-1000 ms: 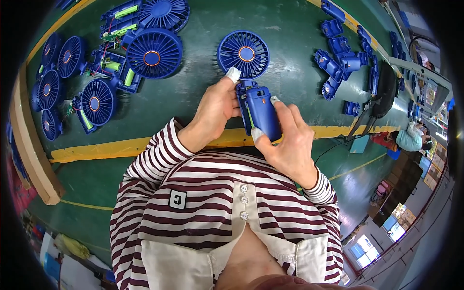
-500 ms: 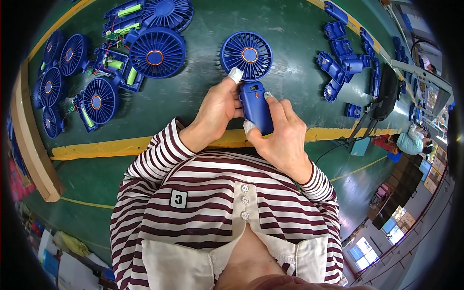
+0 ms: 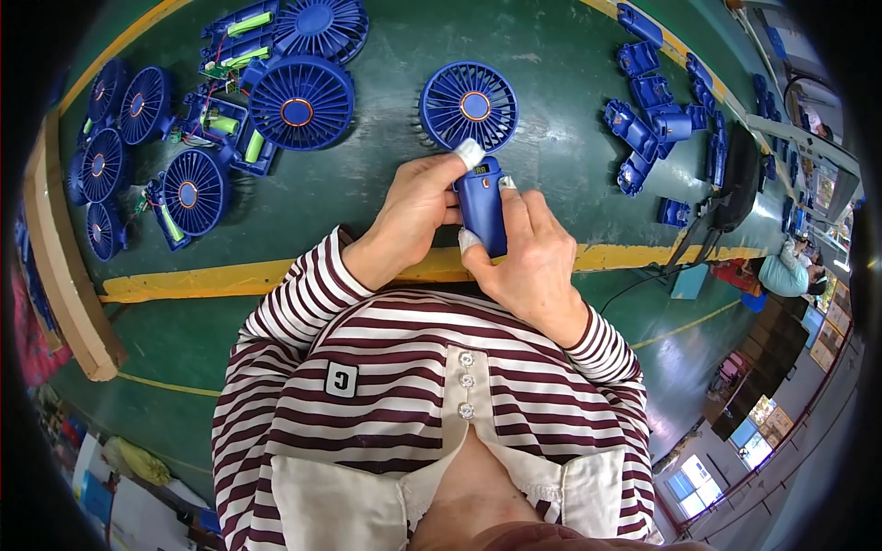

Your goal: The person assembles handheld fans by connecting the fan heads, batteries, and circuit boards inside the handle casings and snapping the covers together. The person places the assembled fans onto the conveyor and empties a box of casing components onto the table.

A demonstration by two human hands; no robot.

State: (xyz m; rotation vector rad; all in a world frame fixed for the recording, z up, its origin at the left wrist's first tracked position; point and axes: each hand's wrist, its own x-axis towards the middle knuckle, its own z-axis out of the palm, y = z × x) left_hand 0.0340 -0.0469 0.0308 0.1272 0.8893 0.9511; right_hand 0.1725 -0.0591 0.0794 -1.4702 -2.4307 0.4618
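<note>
Between my hands is a blue handheld fan point(image 3: 481, 213), its round slatted head point(image 3: 475, 106) pointing away from me over the green table. A small display and a red-orange button show on its handle. My left hand point(image 3: 418, 204) grips the handle's left side, its white-covered thumb lying at the neck between head and handle. From the right, my right hand point(image 3: 531, 246) is closed round the lower handle, with white-covered thumb and index fingertip against it. The left hand's other fingers are partly hidden behind the handle.
On the left lie several fans point(image 3: 301, 103), some opened with green batteries point(image 3: 220, 122) and wires showing. Blue handle shells point(image 3: 648, 92) are scattered at the right, near a black strap-like object point(image 3: 738, 179). The table's yellow edge point(image 3: 367, 275) runs in front of me.
My left thumb has shifted right, onto the neck at the top of the handle. The right hand has moved slightly left with the handle still held.
</note>
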